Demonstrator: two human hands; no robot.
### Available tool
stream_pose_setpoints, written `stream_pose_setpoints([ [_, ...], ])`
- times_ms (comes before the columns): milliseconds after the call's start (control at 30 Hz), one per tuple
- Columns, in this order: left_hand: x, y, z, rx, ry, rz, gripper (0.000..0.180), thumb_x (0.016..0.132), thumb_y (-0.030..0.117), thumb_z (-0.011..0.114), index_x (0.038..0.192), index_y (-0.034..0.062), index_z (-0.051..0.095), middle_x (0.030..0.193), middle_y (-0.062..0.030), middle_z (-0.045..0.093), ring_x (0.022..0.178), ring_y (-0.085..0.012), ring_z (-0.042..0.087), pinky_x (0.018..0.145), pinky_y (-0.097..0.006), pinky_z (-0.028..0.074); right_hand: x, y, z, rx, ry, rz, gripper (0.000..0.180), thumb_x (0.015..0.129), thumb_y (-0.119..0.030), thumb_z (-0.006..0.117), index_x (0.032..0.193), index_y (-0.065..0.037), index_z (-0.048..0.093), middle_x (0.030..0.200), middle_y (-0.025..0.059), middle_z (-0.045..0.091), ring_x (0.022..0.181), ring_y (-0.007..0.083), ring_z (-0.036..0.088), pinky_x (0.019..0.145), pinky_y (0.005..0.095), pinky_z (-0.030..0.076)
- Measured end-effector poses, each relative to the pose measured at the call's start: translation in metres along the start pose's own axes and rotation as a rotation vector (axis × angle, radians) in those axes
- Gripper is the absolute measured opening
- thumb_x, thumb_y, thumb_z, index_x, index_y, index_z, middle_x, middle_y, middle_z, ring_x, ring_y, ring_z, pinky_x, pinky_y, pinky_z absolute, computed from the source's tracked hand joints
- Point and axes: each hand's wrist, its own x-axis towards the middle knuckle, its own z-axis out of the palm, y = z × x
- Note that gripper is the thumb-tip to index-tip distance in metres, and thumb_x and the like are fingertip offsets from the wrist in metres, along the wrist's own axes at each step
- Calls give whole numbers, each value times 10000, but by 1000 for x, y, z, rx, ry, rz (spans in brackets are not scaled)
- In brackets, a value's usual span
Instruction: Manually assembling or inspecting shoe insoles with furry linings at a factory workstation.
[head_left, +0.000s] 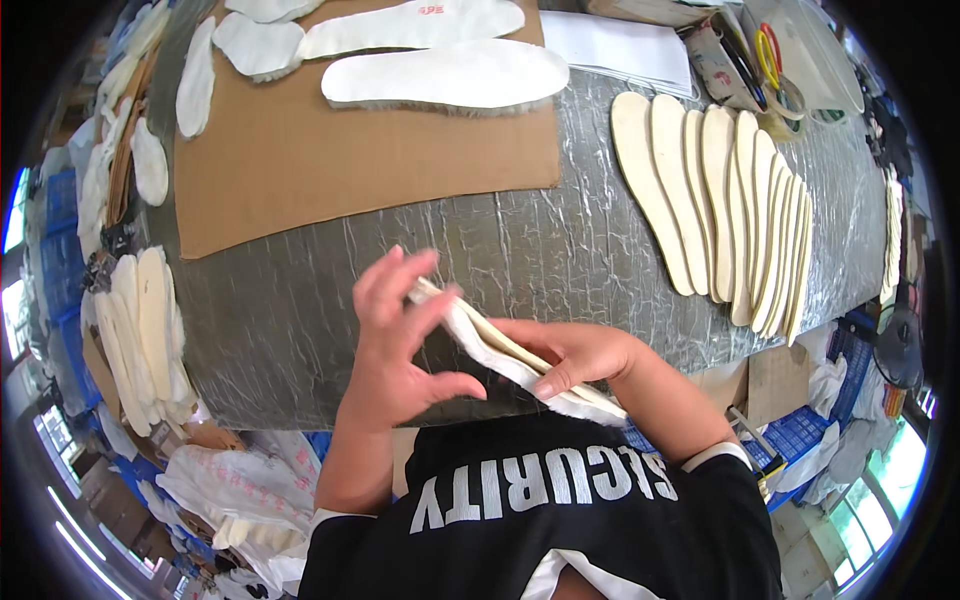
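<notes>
Both my hands hold one white fleecy insole point(500, 352) over the near edge of the grey wrapped table point(300, 310). My left hand point(395, 345) pinches its far tip between the fingers. My right hand point(575, 358) grips its middle, thumb on the fluffy side. A cream layer shows on the upper face of the insole. To the right, a fanned row of cream insoles point(730, 210) lies on the table.
A brown cardboard sheet point(340, 160) at the back carries several white fleecy insoles point(445, 78). More insoles are stacked at the left edge point(150, 330). Scissors with a yellow handle point(770, 50) and a container stand at the far right. Blue crates are below the table.
</notes>
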Motion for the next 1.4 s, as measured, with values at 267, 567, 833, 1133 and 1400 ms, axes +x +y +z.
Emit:
stream_pose_setpoints([
  [267,2,15,2,295,-330,145,623,559,464,793,1041,98,643,1003,-37,664,1140,-278,555,1112,-588,164,1,20,1,56,-296,102,1254,550,-596,851,1479,-20,237,1341,112,420,1127,213,493,972,356,399],
  [567,-9,8,7,121,-392,150,480,598,465,781,877,102,638,770,-29,615,738,-227,604,986,-533,351,-5,31,2,-22,-424,86,1180,613,-535,846,1471,-2,235,1338,151,433,1194,266,472,1006,395,372],
  [833,-29,-7,9,24,-400,64,416,633,456,782,754,87,635,654,-12,582,616,-208,567,866,-462,421,-28,-8,8,-571,-209,-19,855,606,-418,852,1290,-19,529,1074,198,653,1049,302,623,890,368,465],
  [1133,-32,-7,12,33,-371,28,441,630,485,770,751,83,635,665,-24,593,627,-210,568,862,-456,418,-29,-1,25,-1359,316,-24,287,796,-346,691,825,-70,617,615,148,598,639,371,612,593,456,468],
  [1400,-27,-4,36,228,-410,63,300,729,340,747,722,80,599,635,-31,581,611,-257,567,790,-451,429,-17,2,21,-1447,369,11,307,795,-369,686,846,-75,614,676,131,619,670,339,626,612,450,471],
])
